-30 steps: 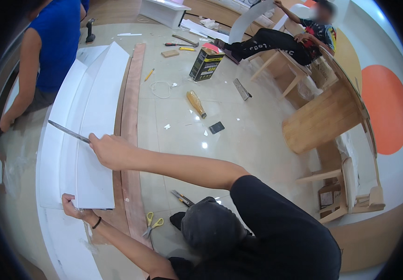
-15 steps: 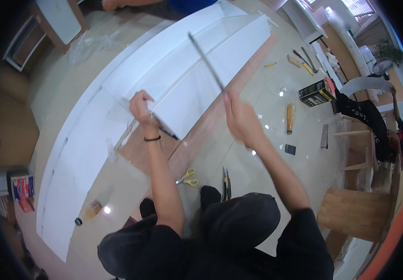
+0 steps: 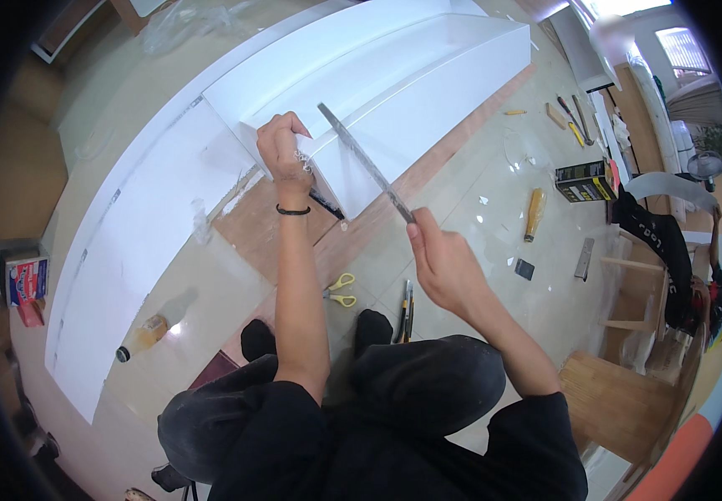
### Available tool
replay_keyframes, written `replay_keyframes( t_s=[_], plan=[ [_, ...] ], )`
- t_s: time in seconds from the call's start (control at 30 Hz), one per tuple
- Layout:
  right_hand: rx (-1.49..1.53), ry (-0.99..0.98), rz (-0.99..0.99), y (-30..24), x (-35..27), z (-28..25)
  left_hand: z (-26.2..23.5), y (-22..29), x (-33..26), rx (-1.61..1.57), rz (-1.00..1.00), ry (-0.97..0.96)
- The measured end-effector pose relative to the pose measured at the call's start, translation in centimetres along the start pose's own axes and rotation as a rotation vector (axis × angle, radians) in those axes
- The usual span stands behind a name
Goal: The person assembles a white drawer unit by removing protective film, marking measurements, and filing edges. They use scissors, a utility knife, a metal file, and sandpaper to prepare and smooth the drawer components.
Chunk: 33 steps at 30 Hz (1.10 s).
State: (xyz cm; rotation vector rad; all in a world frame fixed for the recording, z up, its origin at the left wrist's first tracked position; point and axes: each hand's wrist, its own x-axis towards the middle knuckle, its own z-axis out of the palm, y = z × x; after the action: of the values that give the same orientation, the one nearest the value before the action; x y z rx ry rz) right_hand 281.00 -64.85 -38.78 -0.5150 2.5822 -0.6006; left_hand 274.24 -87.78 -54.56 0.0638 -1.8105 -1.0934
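Note:
A long white box-shaped piece [image 3: 428, 88] of laminated panels lies at a slant in front of me, its near end toward me. My left hand [image 3: 284, 154] is closed over the near corner of it, with whitish shavings by the fingers. In my right hand [image 3: 448, 267], the fingers wrap round the end of a long flat metal file [image 3: 365, 163]. The file slants up to the left across the box's near top edge; whether it touches cannot be told. A dark narrow object [image 3: 326, 203] sits under the near end, partly hidden.
Below the box are wooden boards [image 3: 273, 221] and a large curved white sheet [image 3: 160, 196]. Yellow-handled scissors [image 3: 342, 290], cutters [image 3: 407, 309] and a bottle [image 3: 144, 336] lie near my feet. To the right are another bottle [image 3: 534, 215], a tin [image 3: 586, 182] and a person [image 3: 657, 242].
My right hand has moved down, and the file has come lower and leftward, its tip nearer my left hand. The left hand keeps its grip on the corner. The whole view has shifted slightly.

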Motion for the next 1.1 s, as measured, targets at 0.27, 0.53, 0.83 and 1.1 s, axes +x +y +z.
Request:
replay_keyframes(
  t_s=[0.27,0.53,0.83,1.1],
  plan=[
    [-0.126,0.421,-0.204,3.2,10.0,-2.0,0.1,1.4,0.8,-0.183,-0.203,0.046],
    [0.0,0.193,-0.118,2.7,1.5,1.5,-0.2,1.5,1.0,-0.188,-0.259,0.039],
    [0.027,0.305,-0.137,0.1,4.7,2.7,0.3,1.1,1.2,-0.127,-0.174,0.09],
    [0.016,0.313,-0.154,-0.4,7.1,0.6,0.3,0.7,1.0,-0.117,-0.18,0.089]
  ],
)
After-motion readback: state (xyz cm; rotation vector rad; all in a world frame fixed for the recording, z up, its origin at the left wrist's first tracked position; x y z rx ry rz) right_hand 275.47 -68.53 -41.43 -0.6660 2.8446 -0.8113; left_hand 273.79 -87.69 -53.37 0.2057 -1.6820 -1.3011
